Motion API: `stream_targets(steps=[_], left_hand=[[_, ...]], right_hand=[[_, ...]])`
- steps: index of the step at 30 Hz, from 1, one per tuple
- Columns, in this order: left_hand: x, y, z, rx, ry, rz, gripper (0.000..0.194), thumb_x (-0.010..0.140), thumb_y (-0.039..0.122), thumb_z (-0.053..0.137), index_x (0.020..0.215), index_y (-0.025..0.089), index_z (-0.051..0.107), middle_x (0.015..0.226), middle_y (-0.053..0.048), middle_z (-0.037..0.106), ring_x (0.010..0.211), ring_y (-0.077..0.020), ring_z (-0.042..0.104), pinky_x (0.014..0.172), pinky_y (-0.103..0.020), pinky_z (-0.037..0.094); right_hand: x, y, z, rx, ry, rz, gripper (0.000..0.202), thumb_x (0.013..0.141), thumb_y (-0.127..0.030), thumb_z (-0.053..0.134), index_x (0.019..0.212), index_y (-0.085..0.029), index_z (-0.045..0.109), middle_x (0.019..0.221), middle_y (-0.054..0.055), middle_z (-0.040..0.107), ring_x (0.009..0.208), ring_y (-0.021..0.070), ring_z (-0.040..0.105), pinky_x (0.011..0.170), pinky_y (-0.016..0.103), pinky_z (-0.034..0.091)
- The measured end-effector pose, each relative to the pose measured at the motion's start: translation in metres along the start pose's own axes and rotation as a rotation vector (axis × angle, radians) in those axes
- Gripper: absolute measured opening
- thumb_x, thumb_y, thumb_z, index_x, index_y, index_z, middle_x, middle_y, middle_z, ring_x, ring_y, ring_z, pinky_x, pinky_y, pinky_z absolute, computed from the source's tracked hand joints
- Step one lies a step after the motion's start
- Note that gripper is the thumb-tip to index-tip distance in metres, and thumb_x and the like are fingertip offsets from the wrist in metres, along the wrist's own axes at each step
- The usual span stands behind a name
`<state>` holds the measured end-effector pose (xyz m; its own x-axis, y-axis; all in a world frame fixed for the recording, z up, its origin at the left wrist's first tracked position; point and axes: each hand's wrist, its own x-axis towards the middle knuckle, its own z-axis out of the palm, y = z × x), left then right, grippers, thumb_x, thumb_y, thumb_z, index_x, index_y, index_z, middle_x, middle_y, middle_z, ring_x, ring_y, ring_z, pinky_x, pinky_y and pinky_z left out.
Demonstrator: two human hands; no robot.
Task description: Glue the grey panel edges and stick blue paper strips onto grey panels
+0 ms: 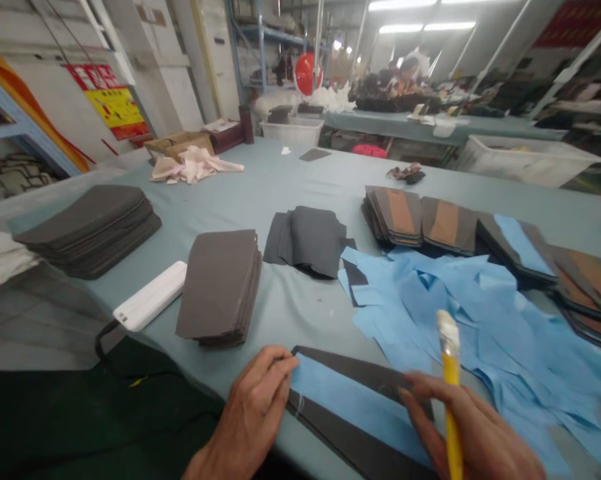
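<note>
A light blue fabric strip (350, 399) lies lengthwise on a dark grey panel (340, 360) at the table's near edge. The fingers of my left hand (260, 400) are closed together at the strip's left end. My right hand (460, 420) holds a yellow-handled brush (450, 373), its pale bristles pointing up. The thumb and forefinger of that hand also touch the right part of the panel. Some loose threads hang by the strip near my left fingertips. The panel's right end is partly hidden behind my right hand.
Many loose blue strips (460, 307) spread to the right. Dark panel stacks stand at left (90, 227) and centre (217, 283), beside a white power strip (153, 297). Panels with brown or blue bands (443, 223) line the right. A person (405, 77) is far behind.
</note>
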<state>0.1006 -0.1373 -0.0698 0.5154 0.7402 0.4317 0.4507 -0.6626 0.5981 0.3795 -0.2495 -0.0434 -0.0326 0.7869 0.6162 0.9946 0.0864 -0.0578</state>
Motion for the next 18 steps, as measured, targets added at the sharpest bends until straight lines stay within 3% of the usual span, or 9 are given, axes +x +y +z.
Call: stream_targets(steps=[5,11,18], left_hand=[[-0.005,-0.005,0.001,-0.051,-0.017,-0.073,0.030,0.108,0.014,0.047,0.130,0.022,0.065,0.120,-0.006,0.072,0.114,-0.0142,0.071,0.103,-0.024,0.057],[-0.007,0.001,0.002,-0.025,0.046,-0.064,0.031,0.106,0.014,0.053,0.134,0.023,0.064,0.123,-0.005,0.073,0.117,-0.0142,0.071,0.109,-0.025,0.055],[-0.007,0.000,0.004,0.007,0.195,-0.053,0.027,0.103,0.017,0.056,0.127,0.024,0.068,0.115,-0.004,0.076,0.107,-0.0148,0.075,0.101,-0.023,0.059]], right_hand=[[0.027,-0.019,-0.001,0.122,-0.072,0.063,0.020,0.111,-0.040,0.053,0.105,-0.023,0.060,0.101,0.005,0.080,0.086,0.0190,0.080,0.075,0.030,0.061],[0.041,-0.017,0.011,0.123,-0.109,0.084,0.017,0.111,-0.039,0.051,0.107,-0.024,0.059,0.103,0.006,0.080,0.085,0.0214,0.080,0.070,0.031,0.060],[0.095,-0.010,0.052,0.148,-0.080,0.043,0.014,0.108,-0.036,0.056,0.110,-0.022,0.058,0.101,0.007,0.078,0.082,0.0243,0.077,0.066,0.033,0.057]])
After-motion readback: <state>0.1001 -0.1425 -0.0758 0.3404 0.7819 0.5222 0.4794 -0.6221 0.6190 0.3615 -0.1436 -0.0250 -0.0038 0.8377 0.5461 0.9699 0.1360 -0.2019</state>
